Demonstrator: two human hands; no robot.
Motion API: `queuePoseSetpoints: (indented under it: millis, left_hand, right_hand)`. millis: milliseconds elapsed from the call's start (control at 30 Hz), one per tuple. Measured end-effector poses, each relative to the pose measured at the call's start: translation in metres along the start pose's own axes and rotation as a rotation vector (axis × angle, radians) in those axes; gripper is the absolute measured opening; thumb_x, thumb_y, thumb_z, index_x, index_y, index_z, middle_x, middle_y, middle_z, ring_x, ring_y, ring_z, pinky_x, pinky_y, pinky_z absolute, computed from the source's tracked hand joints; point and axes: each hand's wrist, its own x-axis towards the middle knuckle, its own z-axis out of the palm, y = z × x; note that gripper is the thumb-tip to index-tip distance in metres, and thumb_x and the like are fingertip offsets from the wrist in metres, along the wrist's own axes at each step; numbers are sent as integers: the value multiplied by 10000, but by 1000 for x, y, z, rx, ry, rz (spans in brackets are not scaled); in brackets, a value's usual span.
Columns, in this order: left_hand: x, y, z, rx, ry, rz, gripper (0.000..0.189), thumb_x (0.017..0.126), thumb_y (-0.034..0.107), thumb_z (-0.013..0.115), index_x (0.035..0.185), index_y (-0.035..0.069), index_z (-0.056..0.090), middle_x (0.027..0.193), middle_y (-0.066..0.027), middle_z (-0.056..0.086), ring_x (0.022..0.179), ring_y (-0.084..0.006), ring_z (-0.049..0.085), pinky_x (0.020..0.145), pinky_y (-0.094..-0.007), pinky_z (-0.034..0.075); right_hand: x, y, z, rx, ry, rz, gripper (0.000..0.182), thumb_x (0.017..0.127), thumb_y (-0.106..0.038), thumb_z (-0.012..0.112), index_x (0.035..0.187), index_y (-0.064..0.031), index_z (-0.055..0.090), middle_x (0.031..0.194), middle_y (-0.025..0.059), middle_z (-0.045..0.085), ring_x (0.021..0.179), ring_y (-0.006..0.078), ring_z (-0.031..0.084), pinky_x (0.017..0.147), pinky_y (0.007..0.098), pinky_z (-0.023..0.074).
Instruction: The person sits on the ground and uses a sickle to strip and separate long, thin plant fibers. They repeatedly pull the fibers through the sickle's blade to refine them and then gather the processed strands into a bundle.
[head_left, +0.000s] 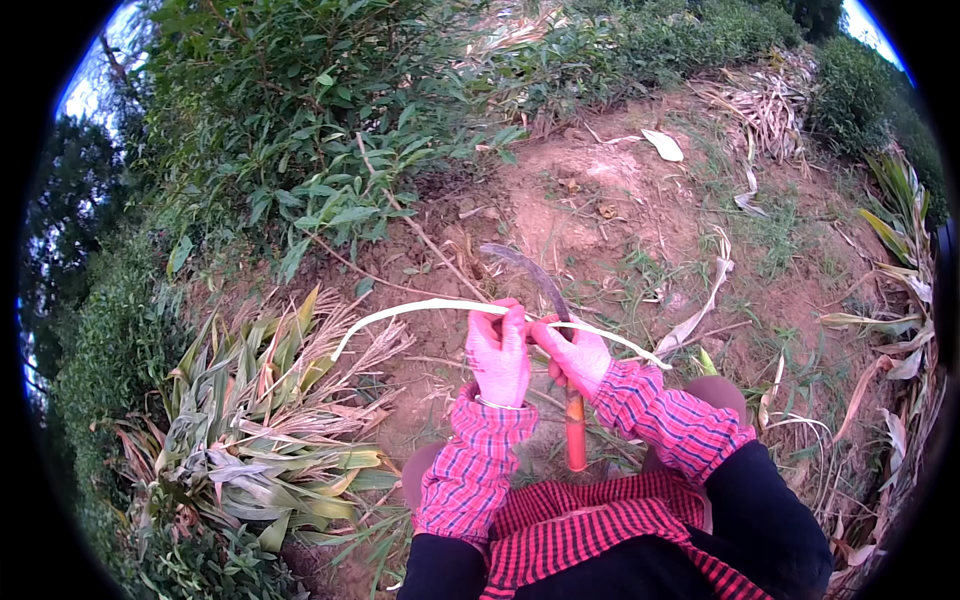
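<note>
A long pale green plant strip (420, 306) runs through both hands and bends down at each end. My left hand (501, 356) pinches it with thumb and fingers, palm side up. Close beside it, touching or nearly so, my right hand (574, 349) grips the strip's other part, whose thin end sticks out to the right. A sickle with a dark curved blade (536, 274) and a red-orange handle (575, 439) is seen behind and below the right hand; what holds it up is hidden.
A heap of cut corn stalks with tassels and leaves (262, 442) lies at the left. Leafy bushes (300, 112) rise at the upper left. Dry husks (697, 315) and a pale leaf piece (663, 145) lie on reddish soil. More dry stalks (892, 420) line the right side.
</note>
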Motion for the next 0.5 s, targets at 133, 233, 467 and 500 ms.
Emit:
queuePoseSetpoints:
  millis: [133, 233, 467, 500]
  left_hand:
    - [-8, -5, -2, 55, -39, 114, 183, 848, 99, 589, 989, -4, 536, 862, -89, 566, 753, -141, 552, 646, -264, 454]
    - [-9, -3, -5, 262, -102, 352, 152, 813, 66, 610, 953, 12, 585, 925, -108, 558, 838, -195, 555, 714, -298, 452]
    - [-7, 27, 2, 586, -116, 737, 195, 813, 114, 611, 982, 26, 569, 1023, -111, 515, 922, -204, 523, 824, -306, 416]
    - [-5, 24, 1, 566, -164, 636, 218, 825, 127, 601, 1007, 18, 554, 1015, -105, 519, 923, -196, 523, 824, -306, 418]
  right_hand:
    - [0, -9, -3, 4, 26, 8, 358, 866, -385, 493, 953, -57, 607, 727, 42, 603, 436, 83, 460, 411, 229, 386]
    - [7, -14, -7, 136, 87, -68, 348, 853, -364, 517, 933, -33, 593, 581, 53, 546, 409, 107, 452, 391, 250, 367]
    - [2, -31, -16, -109, -101, -192, 353, 856, -381, 529, 945, -47, 600, 523, 14, 514, 430, 93, 483, 399, 240, 371]
    - [6, -20, -16, -180, -143, -246, 358, 858, -385, 522, 937, -43, 598, 522, 13, 512, 435, 95, 489, 404, 243, 378]
